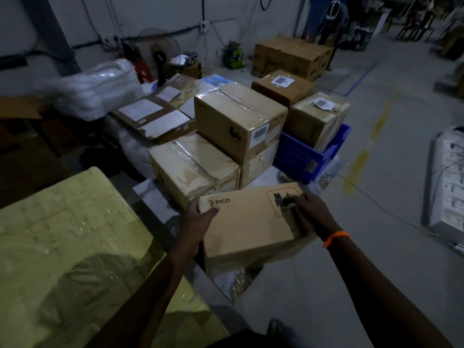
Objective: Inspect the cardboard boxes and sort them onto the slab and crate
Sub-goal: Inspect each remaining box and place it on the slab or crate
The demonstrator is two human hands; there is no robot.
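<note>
Both hands, the left hand (200,219) and the right hand (307,209), hold the box (246,227) by its short ends above the slab (153,197); it seems stiff, light, easy to carry so.

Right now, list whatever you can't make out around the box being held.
Head view only:
- Underside of the PICO box: hidden by the box itself.
- Print inside its red dashed frame: covered by the right hand.
- Inside of the blue crate: blocked by a labelled box.
- Barcode label: too small and dim to read.
</note>
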